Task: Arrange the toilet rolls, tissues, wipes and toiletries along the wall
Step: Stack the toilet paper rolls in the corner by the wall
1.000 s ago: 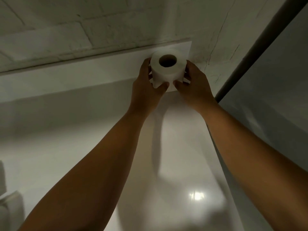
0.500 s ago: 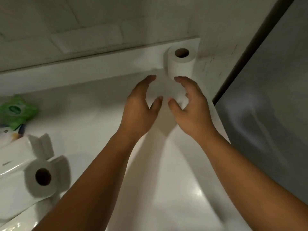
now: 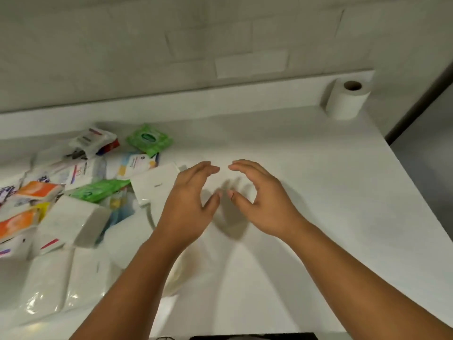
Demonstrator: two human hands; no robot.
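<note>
Hands are hovering side by side above the counter (image 3: pixel 318 192), palms facing each other. Left hand (image 3: pixel 188 200) is curving loosely and gripping nothing. Right hand (image 3: pixel 264 204) is mirroring it, likewise empty. Their forefinger tips and thumb tips are sitting close together, not touching. Both are casting a shadow on the bare surface beneath them.

Roll (image 3: pixel 346 101) is standing upright, core hole facing up, far ahead and to the right of the right hand, well apart from both hands. It is sitting in the corner just beside the ledge (image 3: pixel 196 99) under the wall (image 3: pixel 220 33); contact with the ledge cannot be told.

Remaining items are lying in a loose pile left of the left hand:
- white box (image 3: pixel 157 185) just beside the left hand, one corner hidden behind it;
- green pack (image 3: pixel 149 139) ahead and left;
- second green pack (image 3: pixel 98 190) left of the box;
- orange packs (image 3: pixel 36 190) farther left, at the frame edge;
- white block (image 3: pixel 73 222) left of the left wrist;
- wrapped bundle (image 3: pixel 49 285) left of the left forearm, film glinting.

Labels are too blurred for reading.
</note>
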